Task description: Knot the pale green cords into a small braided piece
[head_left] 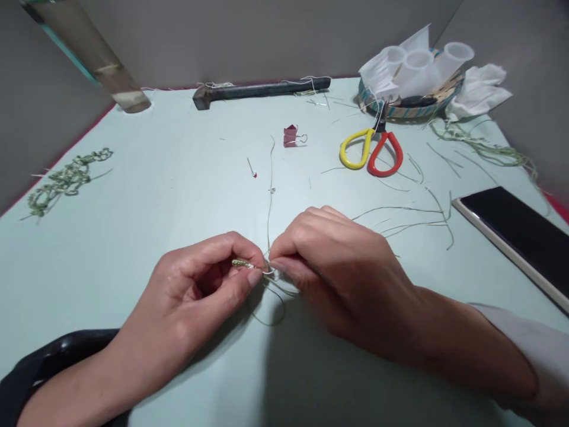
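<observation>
My left hand [195, 290] pinches a short green knotted cord piece [242, 263] between thumb and forefinger. My right hand [338, 267] meets it fingertip to fingertip and pinches thin pale green strands [269, 196] at the same spot. One strand runs away from the hands up the table; loose loops [271, 308] hang below the fingers. Both hands hover just above the pale green tabletop [155, 196].
Yellow-and-red scissors [371, 151] lie at the back right beside a woven basket [440, 101] of white plastic cups. A phone [515, 237] lies at right, a hammer [262, 90] at the back, a binder clip [291, 136], a pin [252, 168], a green braided chain [66, 178] at left.
</observation>
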`<state>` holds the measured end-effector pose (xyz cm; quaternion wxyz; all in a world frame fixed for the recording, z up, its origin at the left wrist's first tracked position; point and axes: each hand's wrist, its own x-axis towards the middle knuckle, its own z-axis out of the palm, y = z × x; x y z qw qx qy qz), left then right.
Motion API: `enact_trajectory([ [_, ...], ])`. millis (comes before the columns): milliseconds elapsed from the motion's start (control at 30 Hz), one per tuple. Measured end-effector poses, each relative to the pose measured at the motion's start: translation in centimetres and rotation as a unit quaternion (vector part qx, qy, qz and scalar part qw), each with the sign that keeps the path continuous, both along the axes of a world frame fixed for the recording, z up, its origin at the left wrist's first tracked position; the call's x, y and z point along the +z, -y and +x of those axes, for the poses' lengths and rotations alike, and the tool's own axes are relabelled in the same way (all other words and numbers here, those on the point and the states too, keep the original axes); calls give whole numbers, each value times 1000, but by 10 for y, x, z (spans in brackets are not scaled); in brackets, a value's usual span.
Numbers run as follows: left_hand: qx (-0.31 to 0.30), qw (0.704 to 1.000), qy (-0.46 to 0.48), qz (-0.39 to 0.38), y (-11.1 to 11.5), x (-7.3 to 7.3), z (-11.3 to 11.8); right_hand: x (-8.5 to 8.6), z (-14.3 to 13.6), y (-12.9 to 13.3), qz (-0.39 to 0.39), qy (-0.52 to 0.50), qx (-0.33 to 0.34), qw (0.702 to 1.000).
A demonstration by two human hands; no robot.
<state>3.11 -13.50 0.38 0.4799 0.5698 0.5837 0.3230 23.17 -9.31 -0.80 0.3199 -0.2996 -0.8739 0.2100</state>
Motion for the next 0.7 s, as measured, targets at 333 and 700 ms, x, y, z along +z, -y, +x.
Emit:
enact_trajectory([
  [333, -11, 999, 0, -49, 4, 2, 7, -5, -4, 5, 35, -27, 2, 999],
  [700, -27, 980, 164, -112, 4, -7, -4, -4, -4, -8, -185, -71, 13, 980],
])
